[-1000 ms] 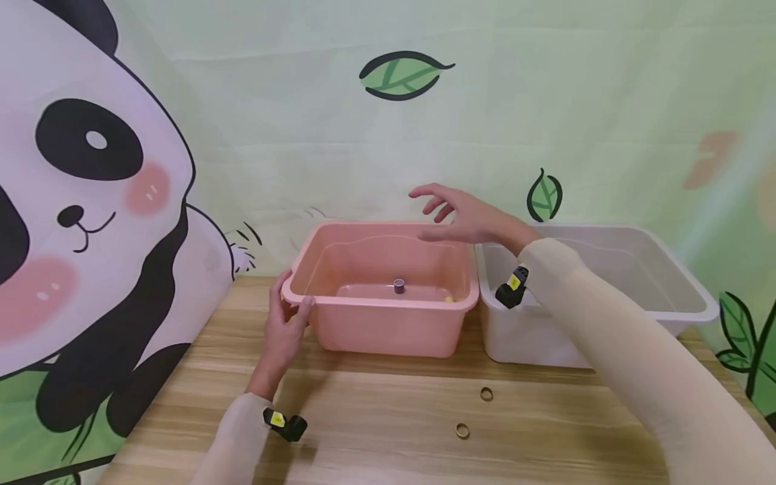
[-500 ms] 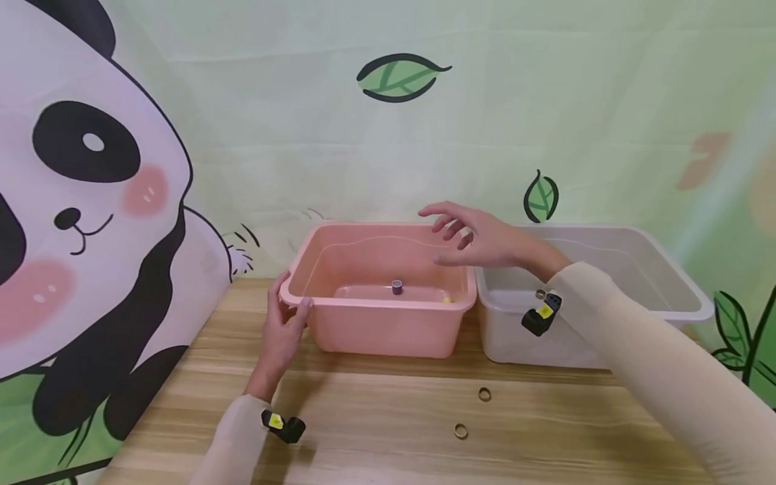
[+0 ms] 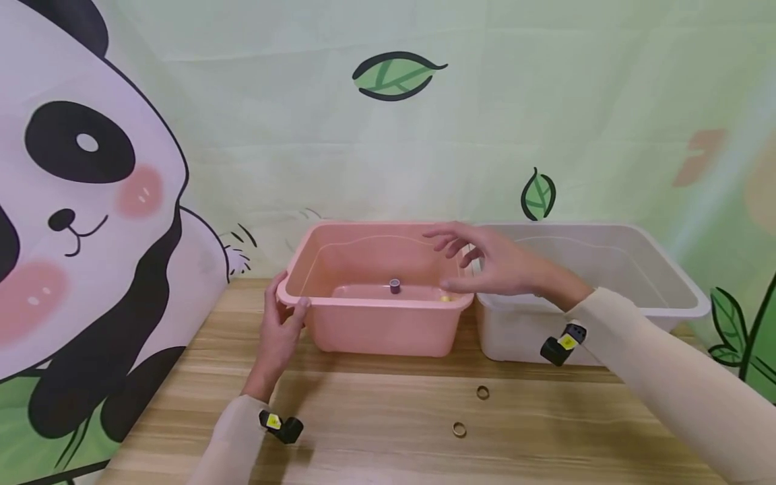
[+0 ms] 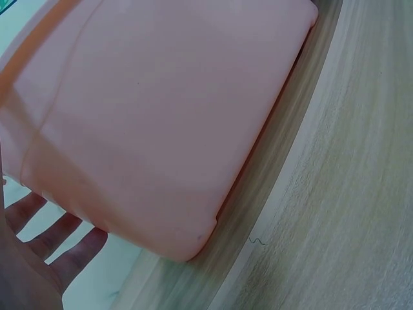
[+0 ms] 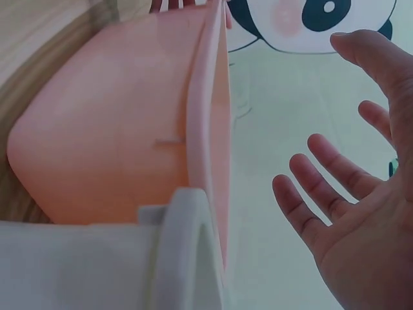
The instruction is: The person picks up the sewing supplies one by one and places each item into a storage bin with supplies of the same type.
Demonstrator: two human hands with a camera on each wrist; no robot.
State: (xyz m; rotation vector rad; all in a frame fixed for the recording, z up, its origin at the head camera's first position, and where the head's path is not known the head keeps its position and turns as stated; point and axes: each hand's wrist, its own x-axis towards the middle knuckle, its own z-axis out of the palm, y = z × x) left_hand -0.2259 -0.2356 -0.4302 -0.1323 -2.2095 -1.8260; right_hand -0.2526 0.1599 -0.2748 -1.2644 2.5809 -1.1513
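My left hand holds the near left corner of a pink plastic tub, thumb over the front rim and fingers along its left side. In the left wrist view those fingers lie against the tub's end wall. My right hand hovers where the pink tub meets a light grey tub, fingers spread and loosely bent. Nothing is in that hand in the right wrist view. Inside the pink tub stand a small purple-grey cylinder and, partly hidden, something small and yellow.
Two gold-coloured rings, a nearer ring and a farther ring, lie on the wooden table before the tubs. Behind stands a green cloth backdrop printed with a panda and leaves. My right forearm hides part of the grey tub.
My right hand has come down and slightly right, from above the pink tub's back rim to the rims between the tubs. The left hand keeps its hold.
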